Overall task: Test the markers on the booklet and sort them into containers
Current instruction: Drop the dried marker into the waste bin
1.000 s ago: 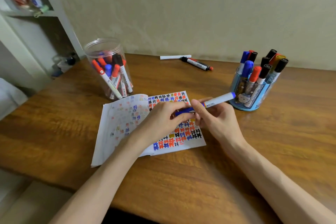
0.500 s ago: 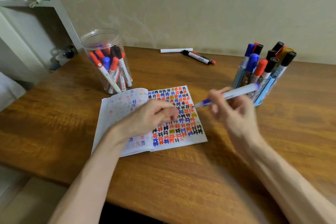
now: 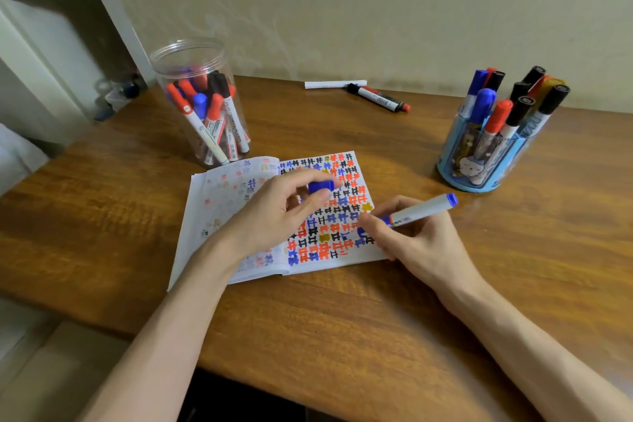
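An open booklet (image 3: 219, 216) lies on the wooden table, its right page covered in red, blue, black and yellow marks. My right hand (image 3: 414, 240) grips an uncapped blue marker (image 3: 418, 211) with its tip down on the lower right of that page. My left hand (image 3: 277, 212) rests on the booklet and pinches the blue cap (image 3: 321, 187) between thumb and fingers. A clear plastic jar (image 3: 202, 103) with several markers stands behind the booklet to the left. A blue pen holder (image 3: 479, 168) with several markers stands to the right.
Two loose markers (image 3: 378, 98) and a white paper strip (image 3: 334, 83) lie near the wall at the back of the table. A white shelf unit (image 3: 51, 44) stands off the table's left side. The table's front edge runs below my forearms.
The cap came off the blue marker and stayed in my left hand. My right hand swung the marker out to the right, then brought its tip down onto the page.
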Demonstrator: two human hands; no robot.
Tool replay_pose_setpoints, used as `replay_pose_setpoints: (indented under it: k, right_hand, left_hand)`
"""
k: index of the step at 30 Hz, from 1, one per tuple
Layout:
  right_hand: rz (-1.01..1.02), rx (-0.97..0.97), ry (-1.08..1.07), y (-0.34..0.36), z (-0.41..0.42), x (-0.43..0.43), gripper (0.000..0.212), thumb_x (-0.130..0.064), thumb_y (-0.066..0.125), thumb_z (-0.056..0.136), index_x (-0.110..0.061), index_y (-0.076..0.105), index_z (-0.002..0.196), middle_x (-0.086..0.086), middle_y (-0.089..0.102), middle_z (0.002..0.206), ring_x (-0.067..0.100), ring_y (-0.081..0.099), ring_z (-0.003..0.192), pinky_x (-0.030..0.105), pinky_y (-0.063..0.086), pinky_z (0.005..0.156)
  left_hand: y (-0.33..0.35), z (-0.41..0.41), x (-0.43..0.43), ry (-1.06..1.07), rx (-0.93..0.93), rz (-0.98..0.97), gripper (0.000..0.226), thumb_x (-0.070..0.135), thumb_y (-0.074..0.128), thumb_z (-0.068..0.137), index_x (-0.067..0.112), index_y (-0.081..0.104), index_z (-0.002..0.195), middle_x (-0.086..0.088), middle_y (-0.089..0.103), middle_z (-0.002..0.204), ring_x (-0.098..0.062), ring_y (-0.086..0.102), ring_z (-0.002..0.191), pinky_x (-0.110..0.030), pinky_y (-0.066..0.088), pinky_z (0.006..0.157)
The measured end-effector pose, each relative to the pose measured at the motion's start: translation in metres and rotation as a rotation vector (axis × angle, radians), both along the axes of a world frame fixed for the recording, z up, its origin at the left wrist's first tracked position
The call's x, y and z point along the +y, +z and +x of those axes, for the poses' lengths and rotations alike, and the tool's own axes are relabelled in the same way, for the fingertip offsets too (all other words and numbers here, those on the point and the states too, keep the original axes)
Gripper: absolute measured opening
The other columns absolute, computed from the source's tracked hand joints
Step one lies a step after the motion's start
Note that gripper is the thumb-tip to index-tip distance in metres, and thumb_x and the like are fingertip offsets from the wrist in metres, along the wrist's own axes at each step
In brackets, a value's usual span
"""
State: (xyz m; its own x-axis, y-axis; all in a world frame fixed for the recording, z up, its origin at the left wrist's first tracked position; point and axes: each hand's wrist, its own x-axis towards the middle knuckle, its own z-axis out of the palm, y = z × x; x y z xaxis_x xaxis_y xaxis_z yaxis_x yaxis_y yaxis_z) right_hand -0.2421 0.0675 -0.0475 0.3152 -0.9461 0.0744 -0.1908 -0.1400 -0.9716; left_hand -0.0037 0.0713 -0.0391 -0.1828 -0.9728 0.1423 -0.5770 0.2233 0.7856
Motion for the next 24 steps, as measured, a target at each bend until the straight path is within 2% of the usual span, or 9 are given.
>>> replay_pose_setpoints:
  k: [3,5,7,9,11,15,19,21,24]
  right_hand:
    - [0.015,0.011,-0.009,0.001,-0.004,0.001,0.012,-0.025,0.083,0.087,-0.016,0.077,0.091,-0.011,0.08,0.093,0.003,0.077,0.083,0.016,0.058,0.067]
    - [0.042,-0.02,-0.04,0.002,-0.007,0.003,0.009,-0.023,0.082,0.088,-0.017,0.079,0.095,-0.012,0.08,0.096,0.004,0.077,0.088,0.017,0.059,0.07]
    - [0.029,-0.021,-0.067,0.002,-0.005,0.004,0.007,-0.024,0.079,0.092,-0.016,0.078,0.093,-0.013,0.08,0.088,0.003,0.076,0.082,0.015,0.057,0.067]
    - [-0.004,0.01,-0.046,0.003,0.001,0.004,0.015,-0.029,0.074,0.095,-0.014,0.075,0.091,-0.004,0.076,0.074,0.007,0.073,0.066,0.017,0.055,0.06]
    - [-0.005,0.003,-0.019,0.002,0.005,0.004,0.021,-0.033,0.071,0.097,-0.011,0.072,0.095,0.005,0.073,0.069,0.013,0.067,0.055,0.021,0.053,0.055]
    - [0.076,-0.053,-0.001,0.002,0.003,0.002,0.021,-0.029,0.078,0.09,-0.015,0.077,0.105,-0.002,0.08,0.086,0.01,0.076,0.072,0.021,0.057,0.061]
    - [0.04,-0.037,-0.003,-0.001,0.004,0.003,0.014,-0.027,0.072,0.095,-0.014,0.075,0.099,-0.016,0.073,0.07,0.003,0.069,0.061,0.017,0.053,0.057]
    - [-0.012,-0.001,-0.003,-0.002,0.005,0.004,0.004,-0.02,0.073,0.096,-0.017,0.074,0.094,-0.016,0.074,0.071,0.0,0.07,0.062,0.016,0.054,0.059]
    - [-0.048,0.045,-0.01,-0.001,0.004,0.006,0.002,-0.017,0.075,0.095,-0.018,0.075,0.093,-0.01,0.076,0.075,0.001,0.07,0.063,0.017,0.056,0.062]
  left_hand:
    - [-0.001,-0.001,0.002,-0.021,-0.036,-0.004,0.024,0.031,0.064,0.101,0.036,0.069,0.124,0.03,0.065,0.118,0.009,0.058,0.115,-0.014,0.052,0.087]
    - [-0.002,0.0,0.002,-0.023,-0.062,-0.022,0.023,0.031,0.067,0.099,0.039,0.069,0.12,0.034,0.063,0.114,0.011,0.058,0.113,-0.008,0.048,0.083]
    - [-0.003,0.0,0.002,-0.024,-0.089,-0.028,0.023,0.031,0.067,0.098,0.037,0.07,0.12,0.032,0.063,0.114,0.01,0.059,0.111,-0.009,0.049,0.082]
    - [-0.003,-0.001,0.003,-0.029,-0.109,-0.033,0.025,0.033,0.067,0.098,0.035,0.071,0.122,0.029,0.064,0.115,0.009,0.059,0.111,-0.01,0.051,0.084]
    - [-0.004,-0.001,0.003,-0.03,-0.116,-0.032,0.026,0.033,0.068,0.097,0.034,0.07,0.123,0.026,0.065,0.116,0.009,0.06,0.109,-0.009,0.052,0.084]
    - [-0.004,-0.001,0.003,-0.02,-0.114,-0.03,0.026,0.033,0.069,0.097,0.035,0.07,0.122,0.029,0.064,0.112,0.012,0.059,0.108,-0.005,0.048,0.081]
    - [-0.004,-0.001,0.003,-0.013,-0.113,-0.026,0.025,0.033,0.069,0.096,0.036,0.07,0.122,0.032,0.062,0.112,0.014,0.057,0.109,-0.002,0.047,0.082]
    - [-0.004,-0.001,0.002,-0.011,-0.122,-0.018,0.026,0.035,0.069,0.096,0.036,0.07,0.122,0.032,0.062,0.112,0.013,0.058,0.109,-0.002,0.047,0.082]
    - [-0.004,-0.001,0.002,-0.013,-0.146,-0.01,0.026,0.036,0.07,0.095,0.037,0.071,0.121,0.031,0.064,0.112,0.012,0.058,0.11,-0.002,0.047,0.082]
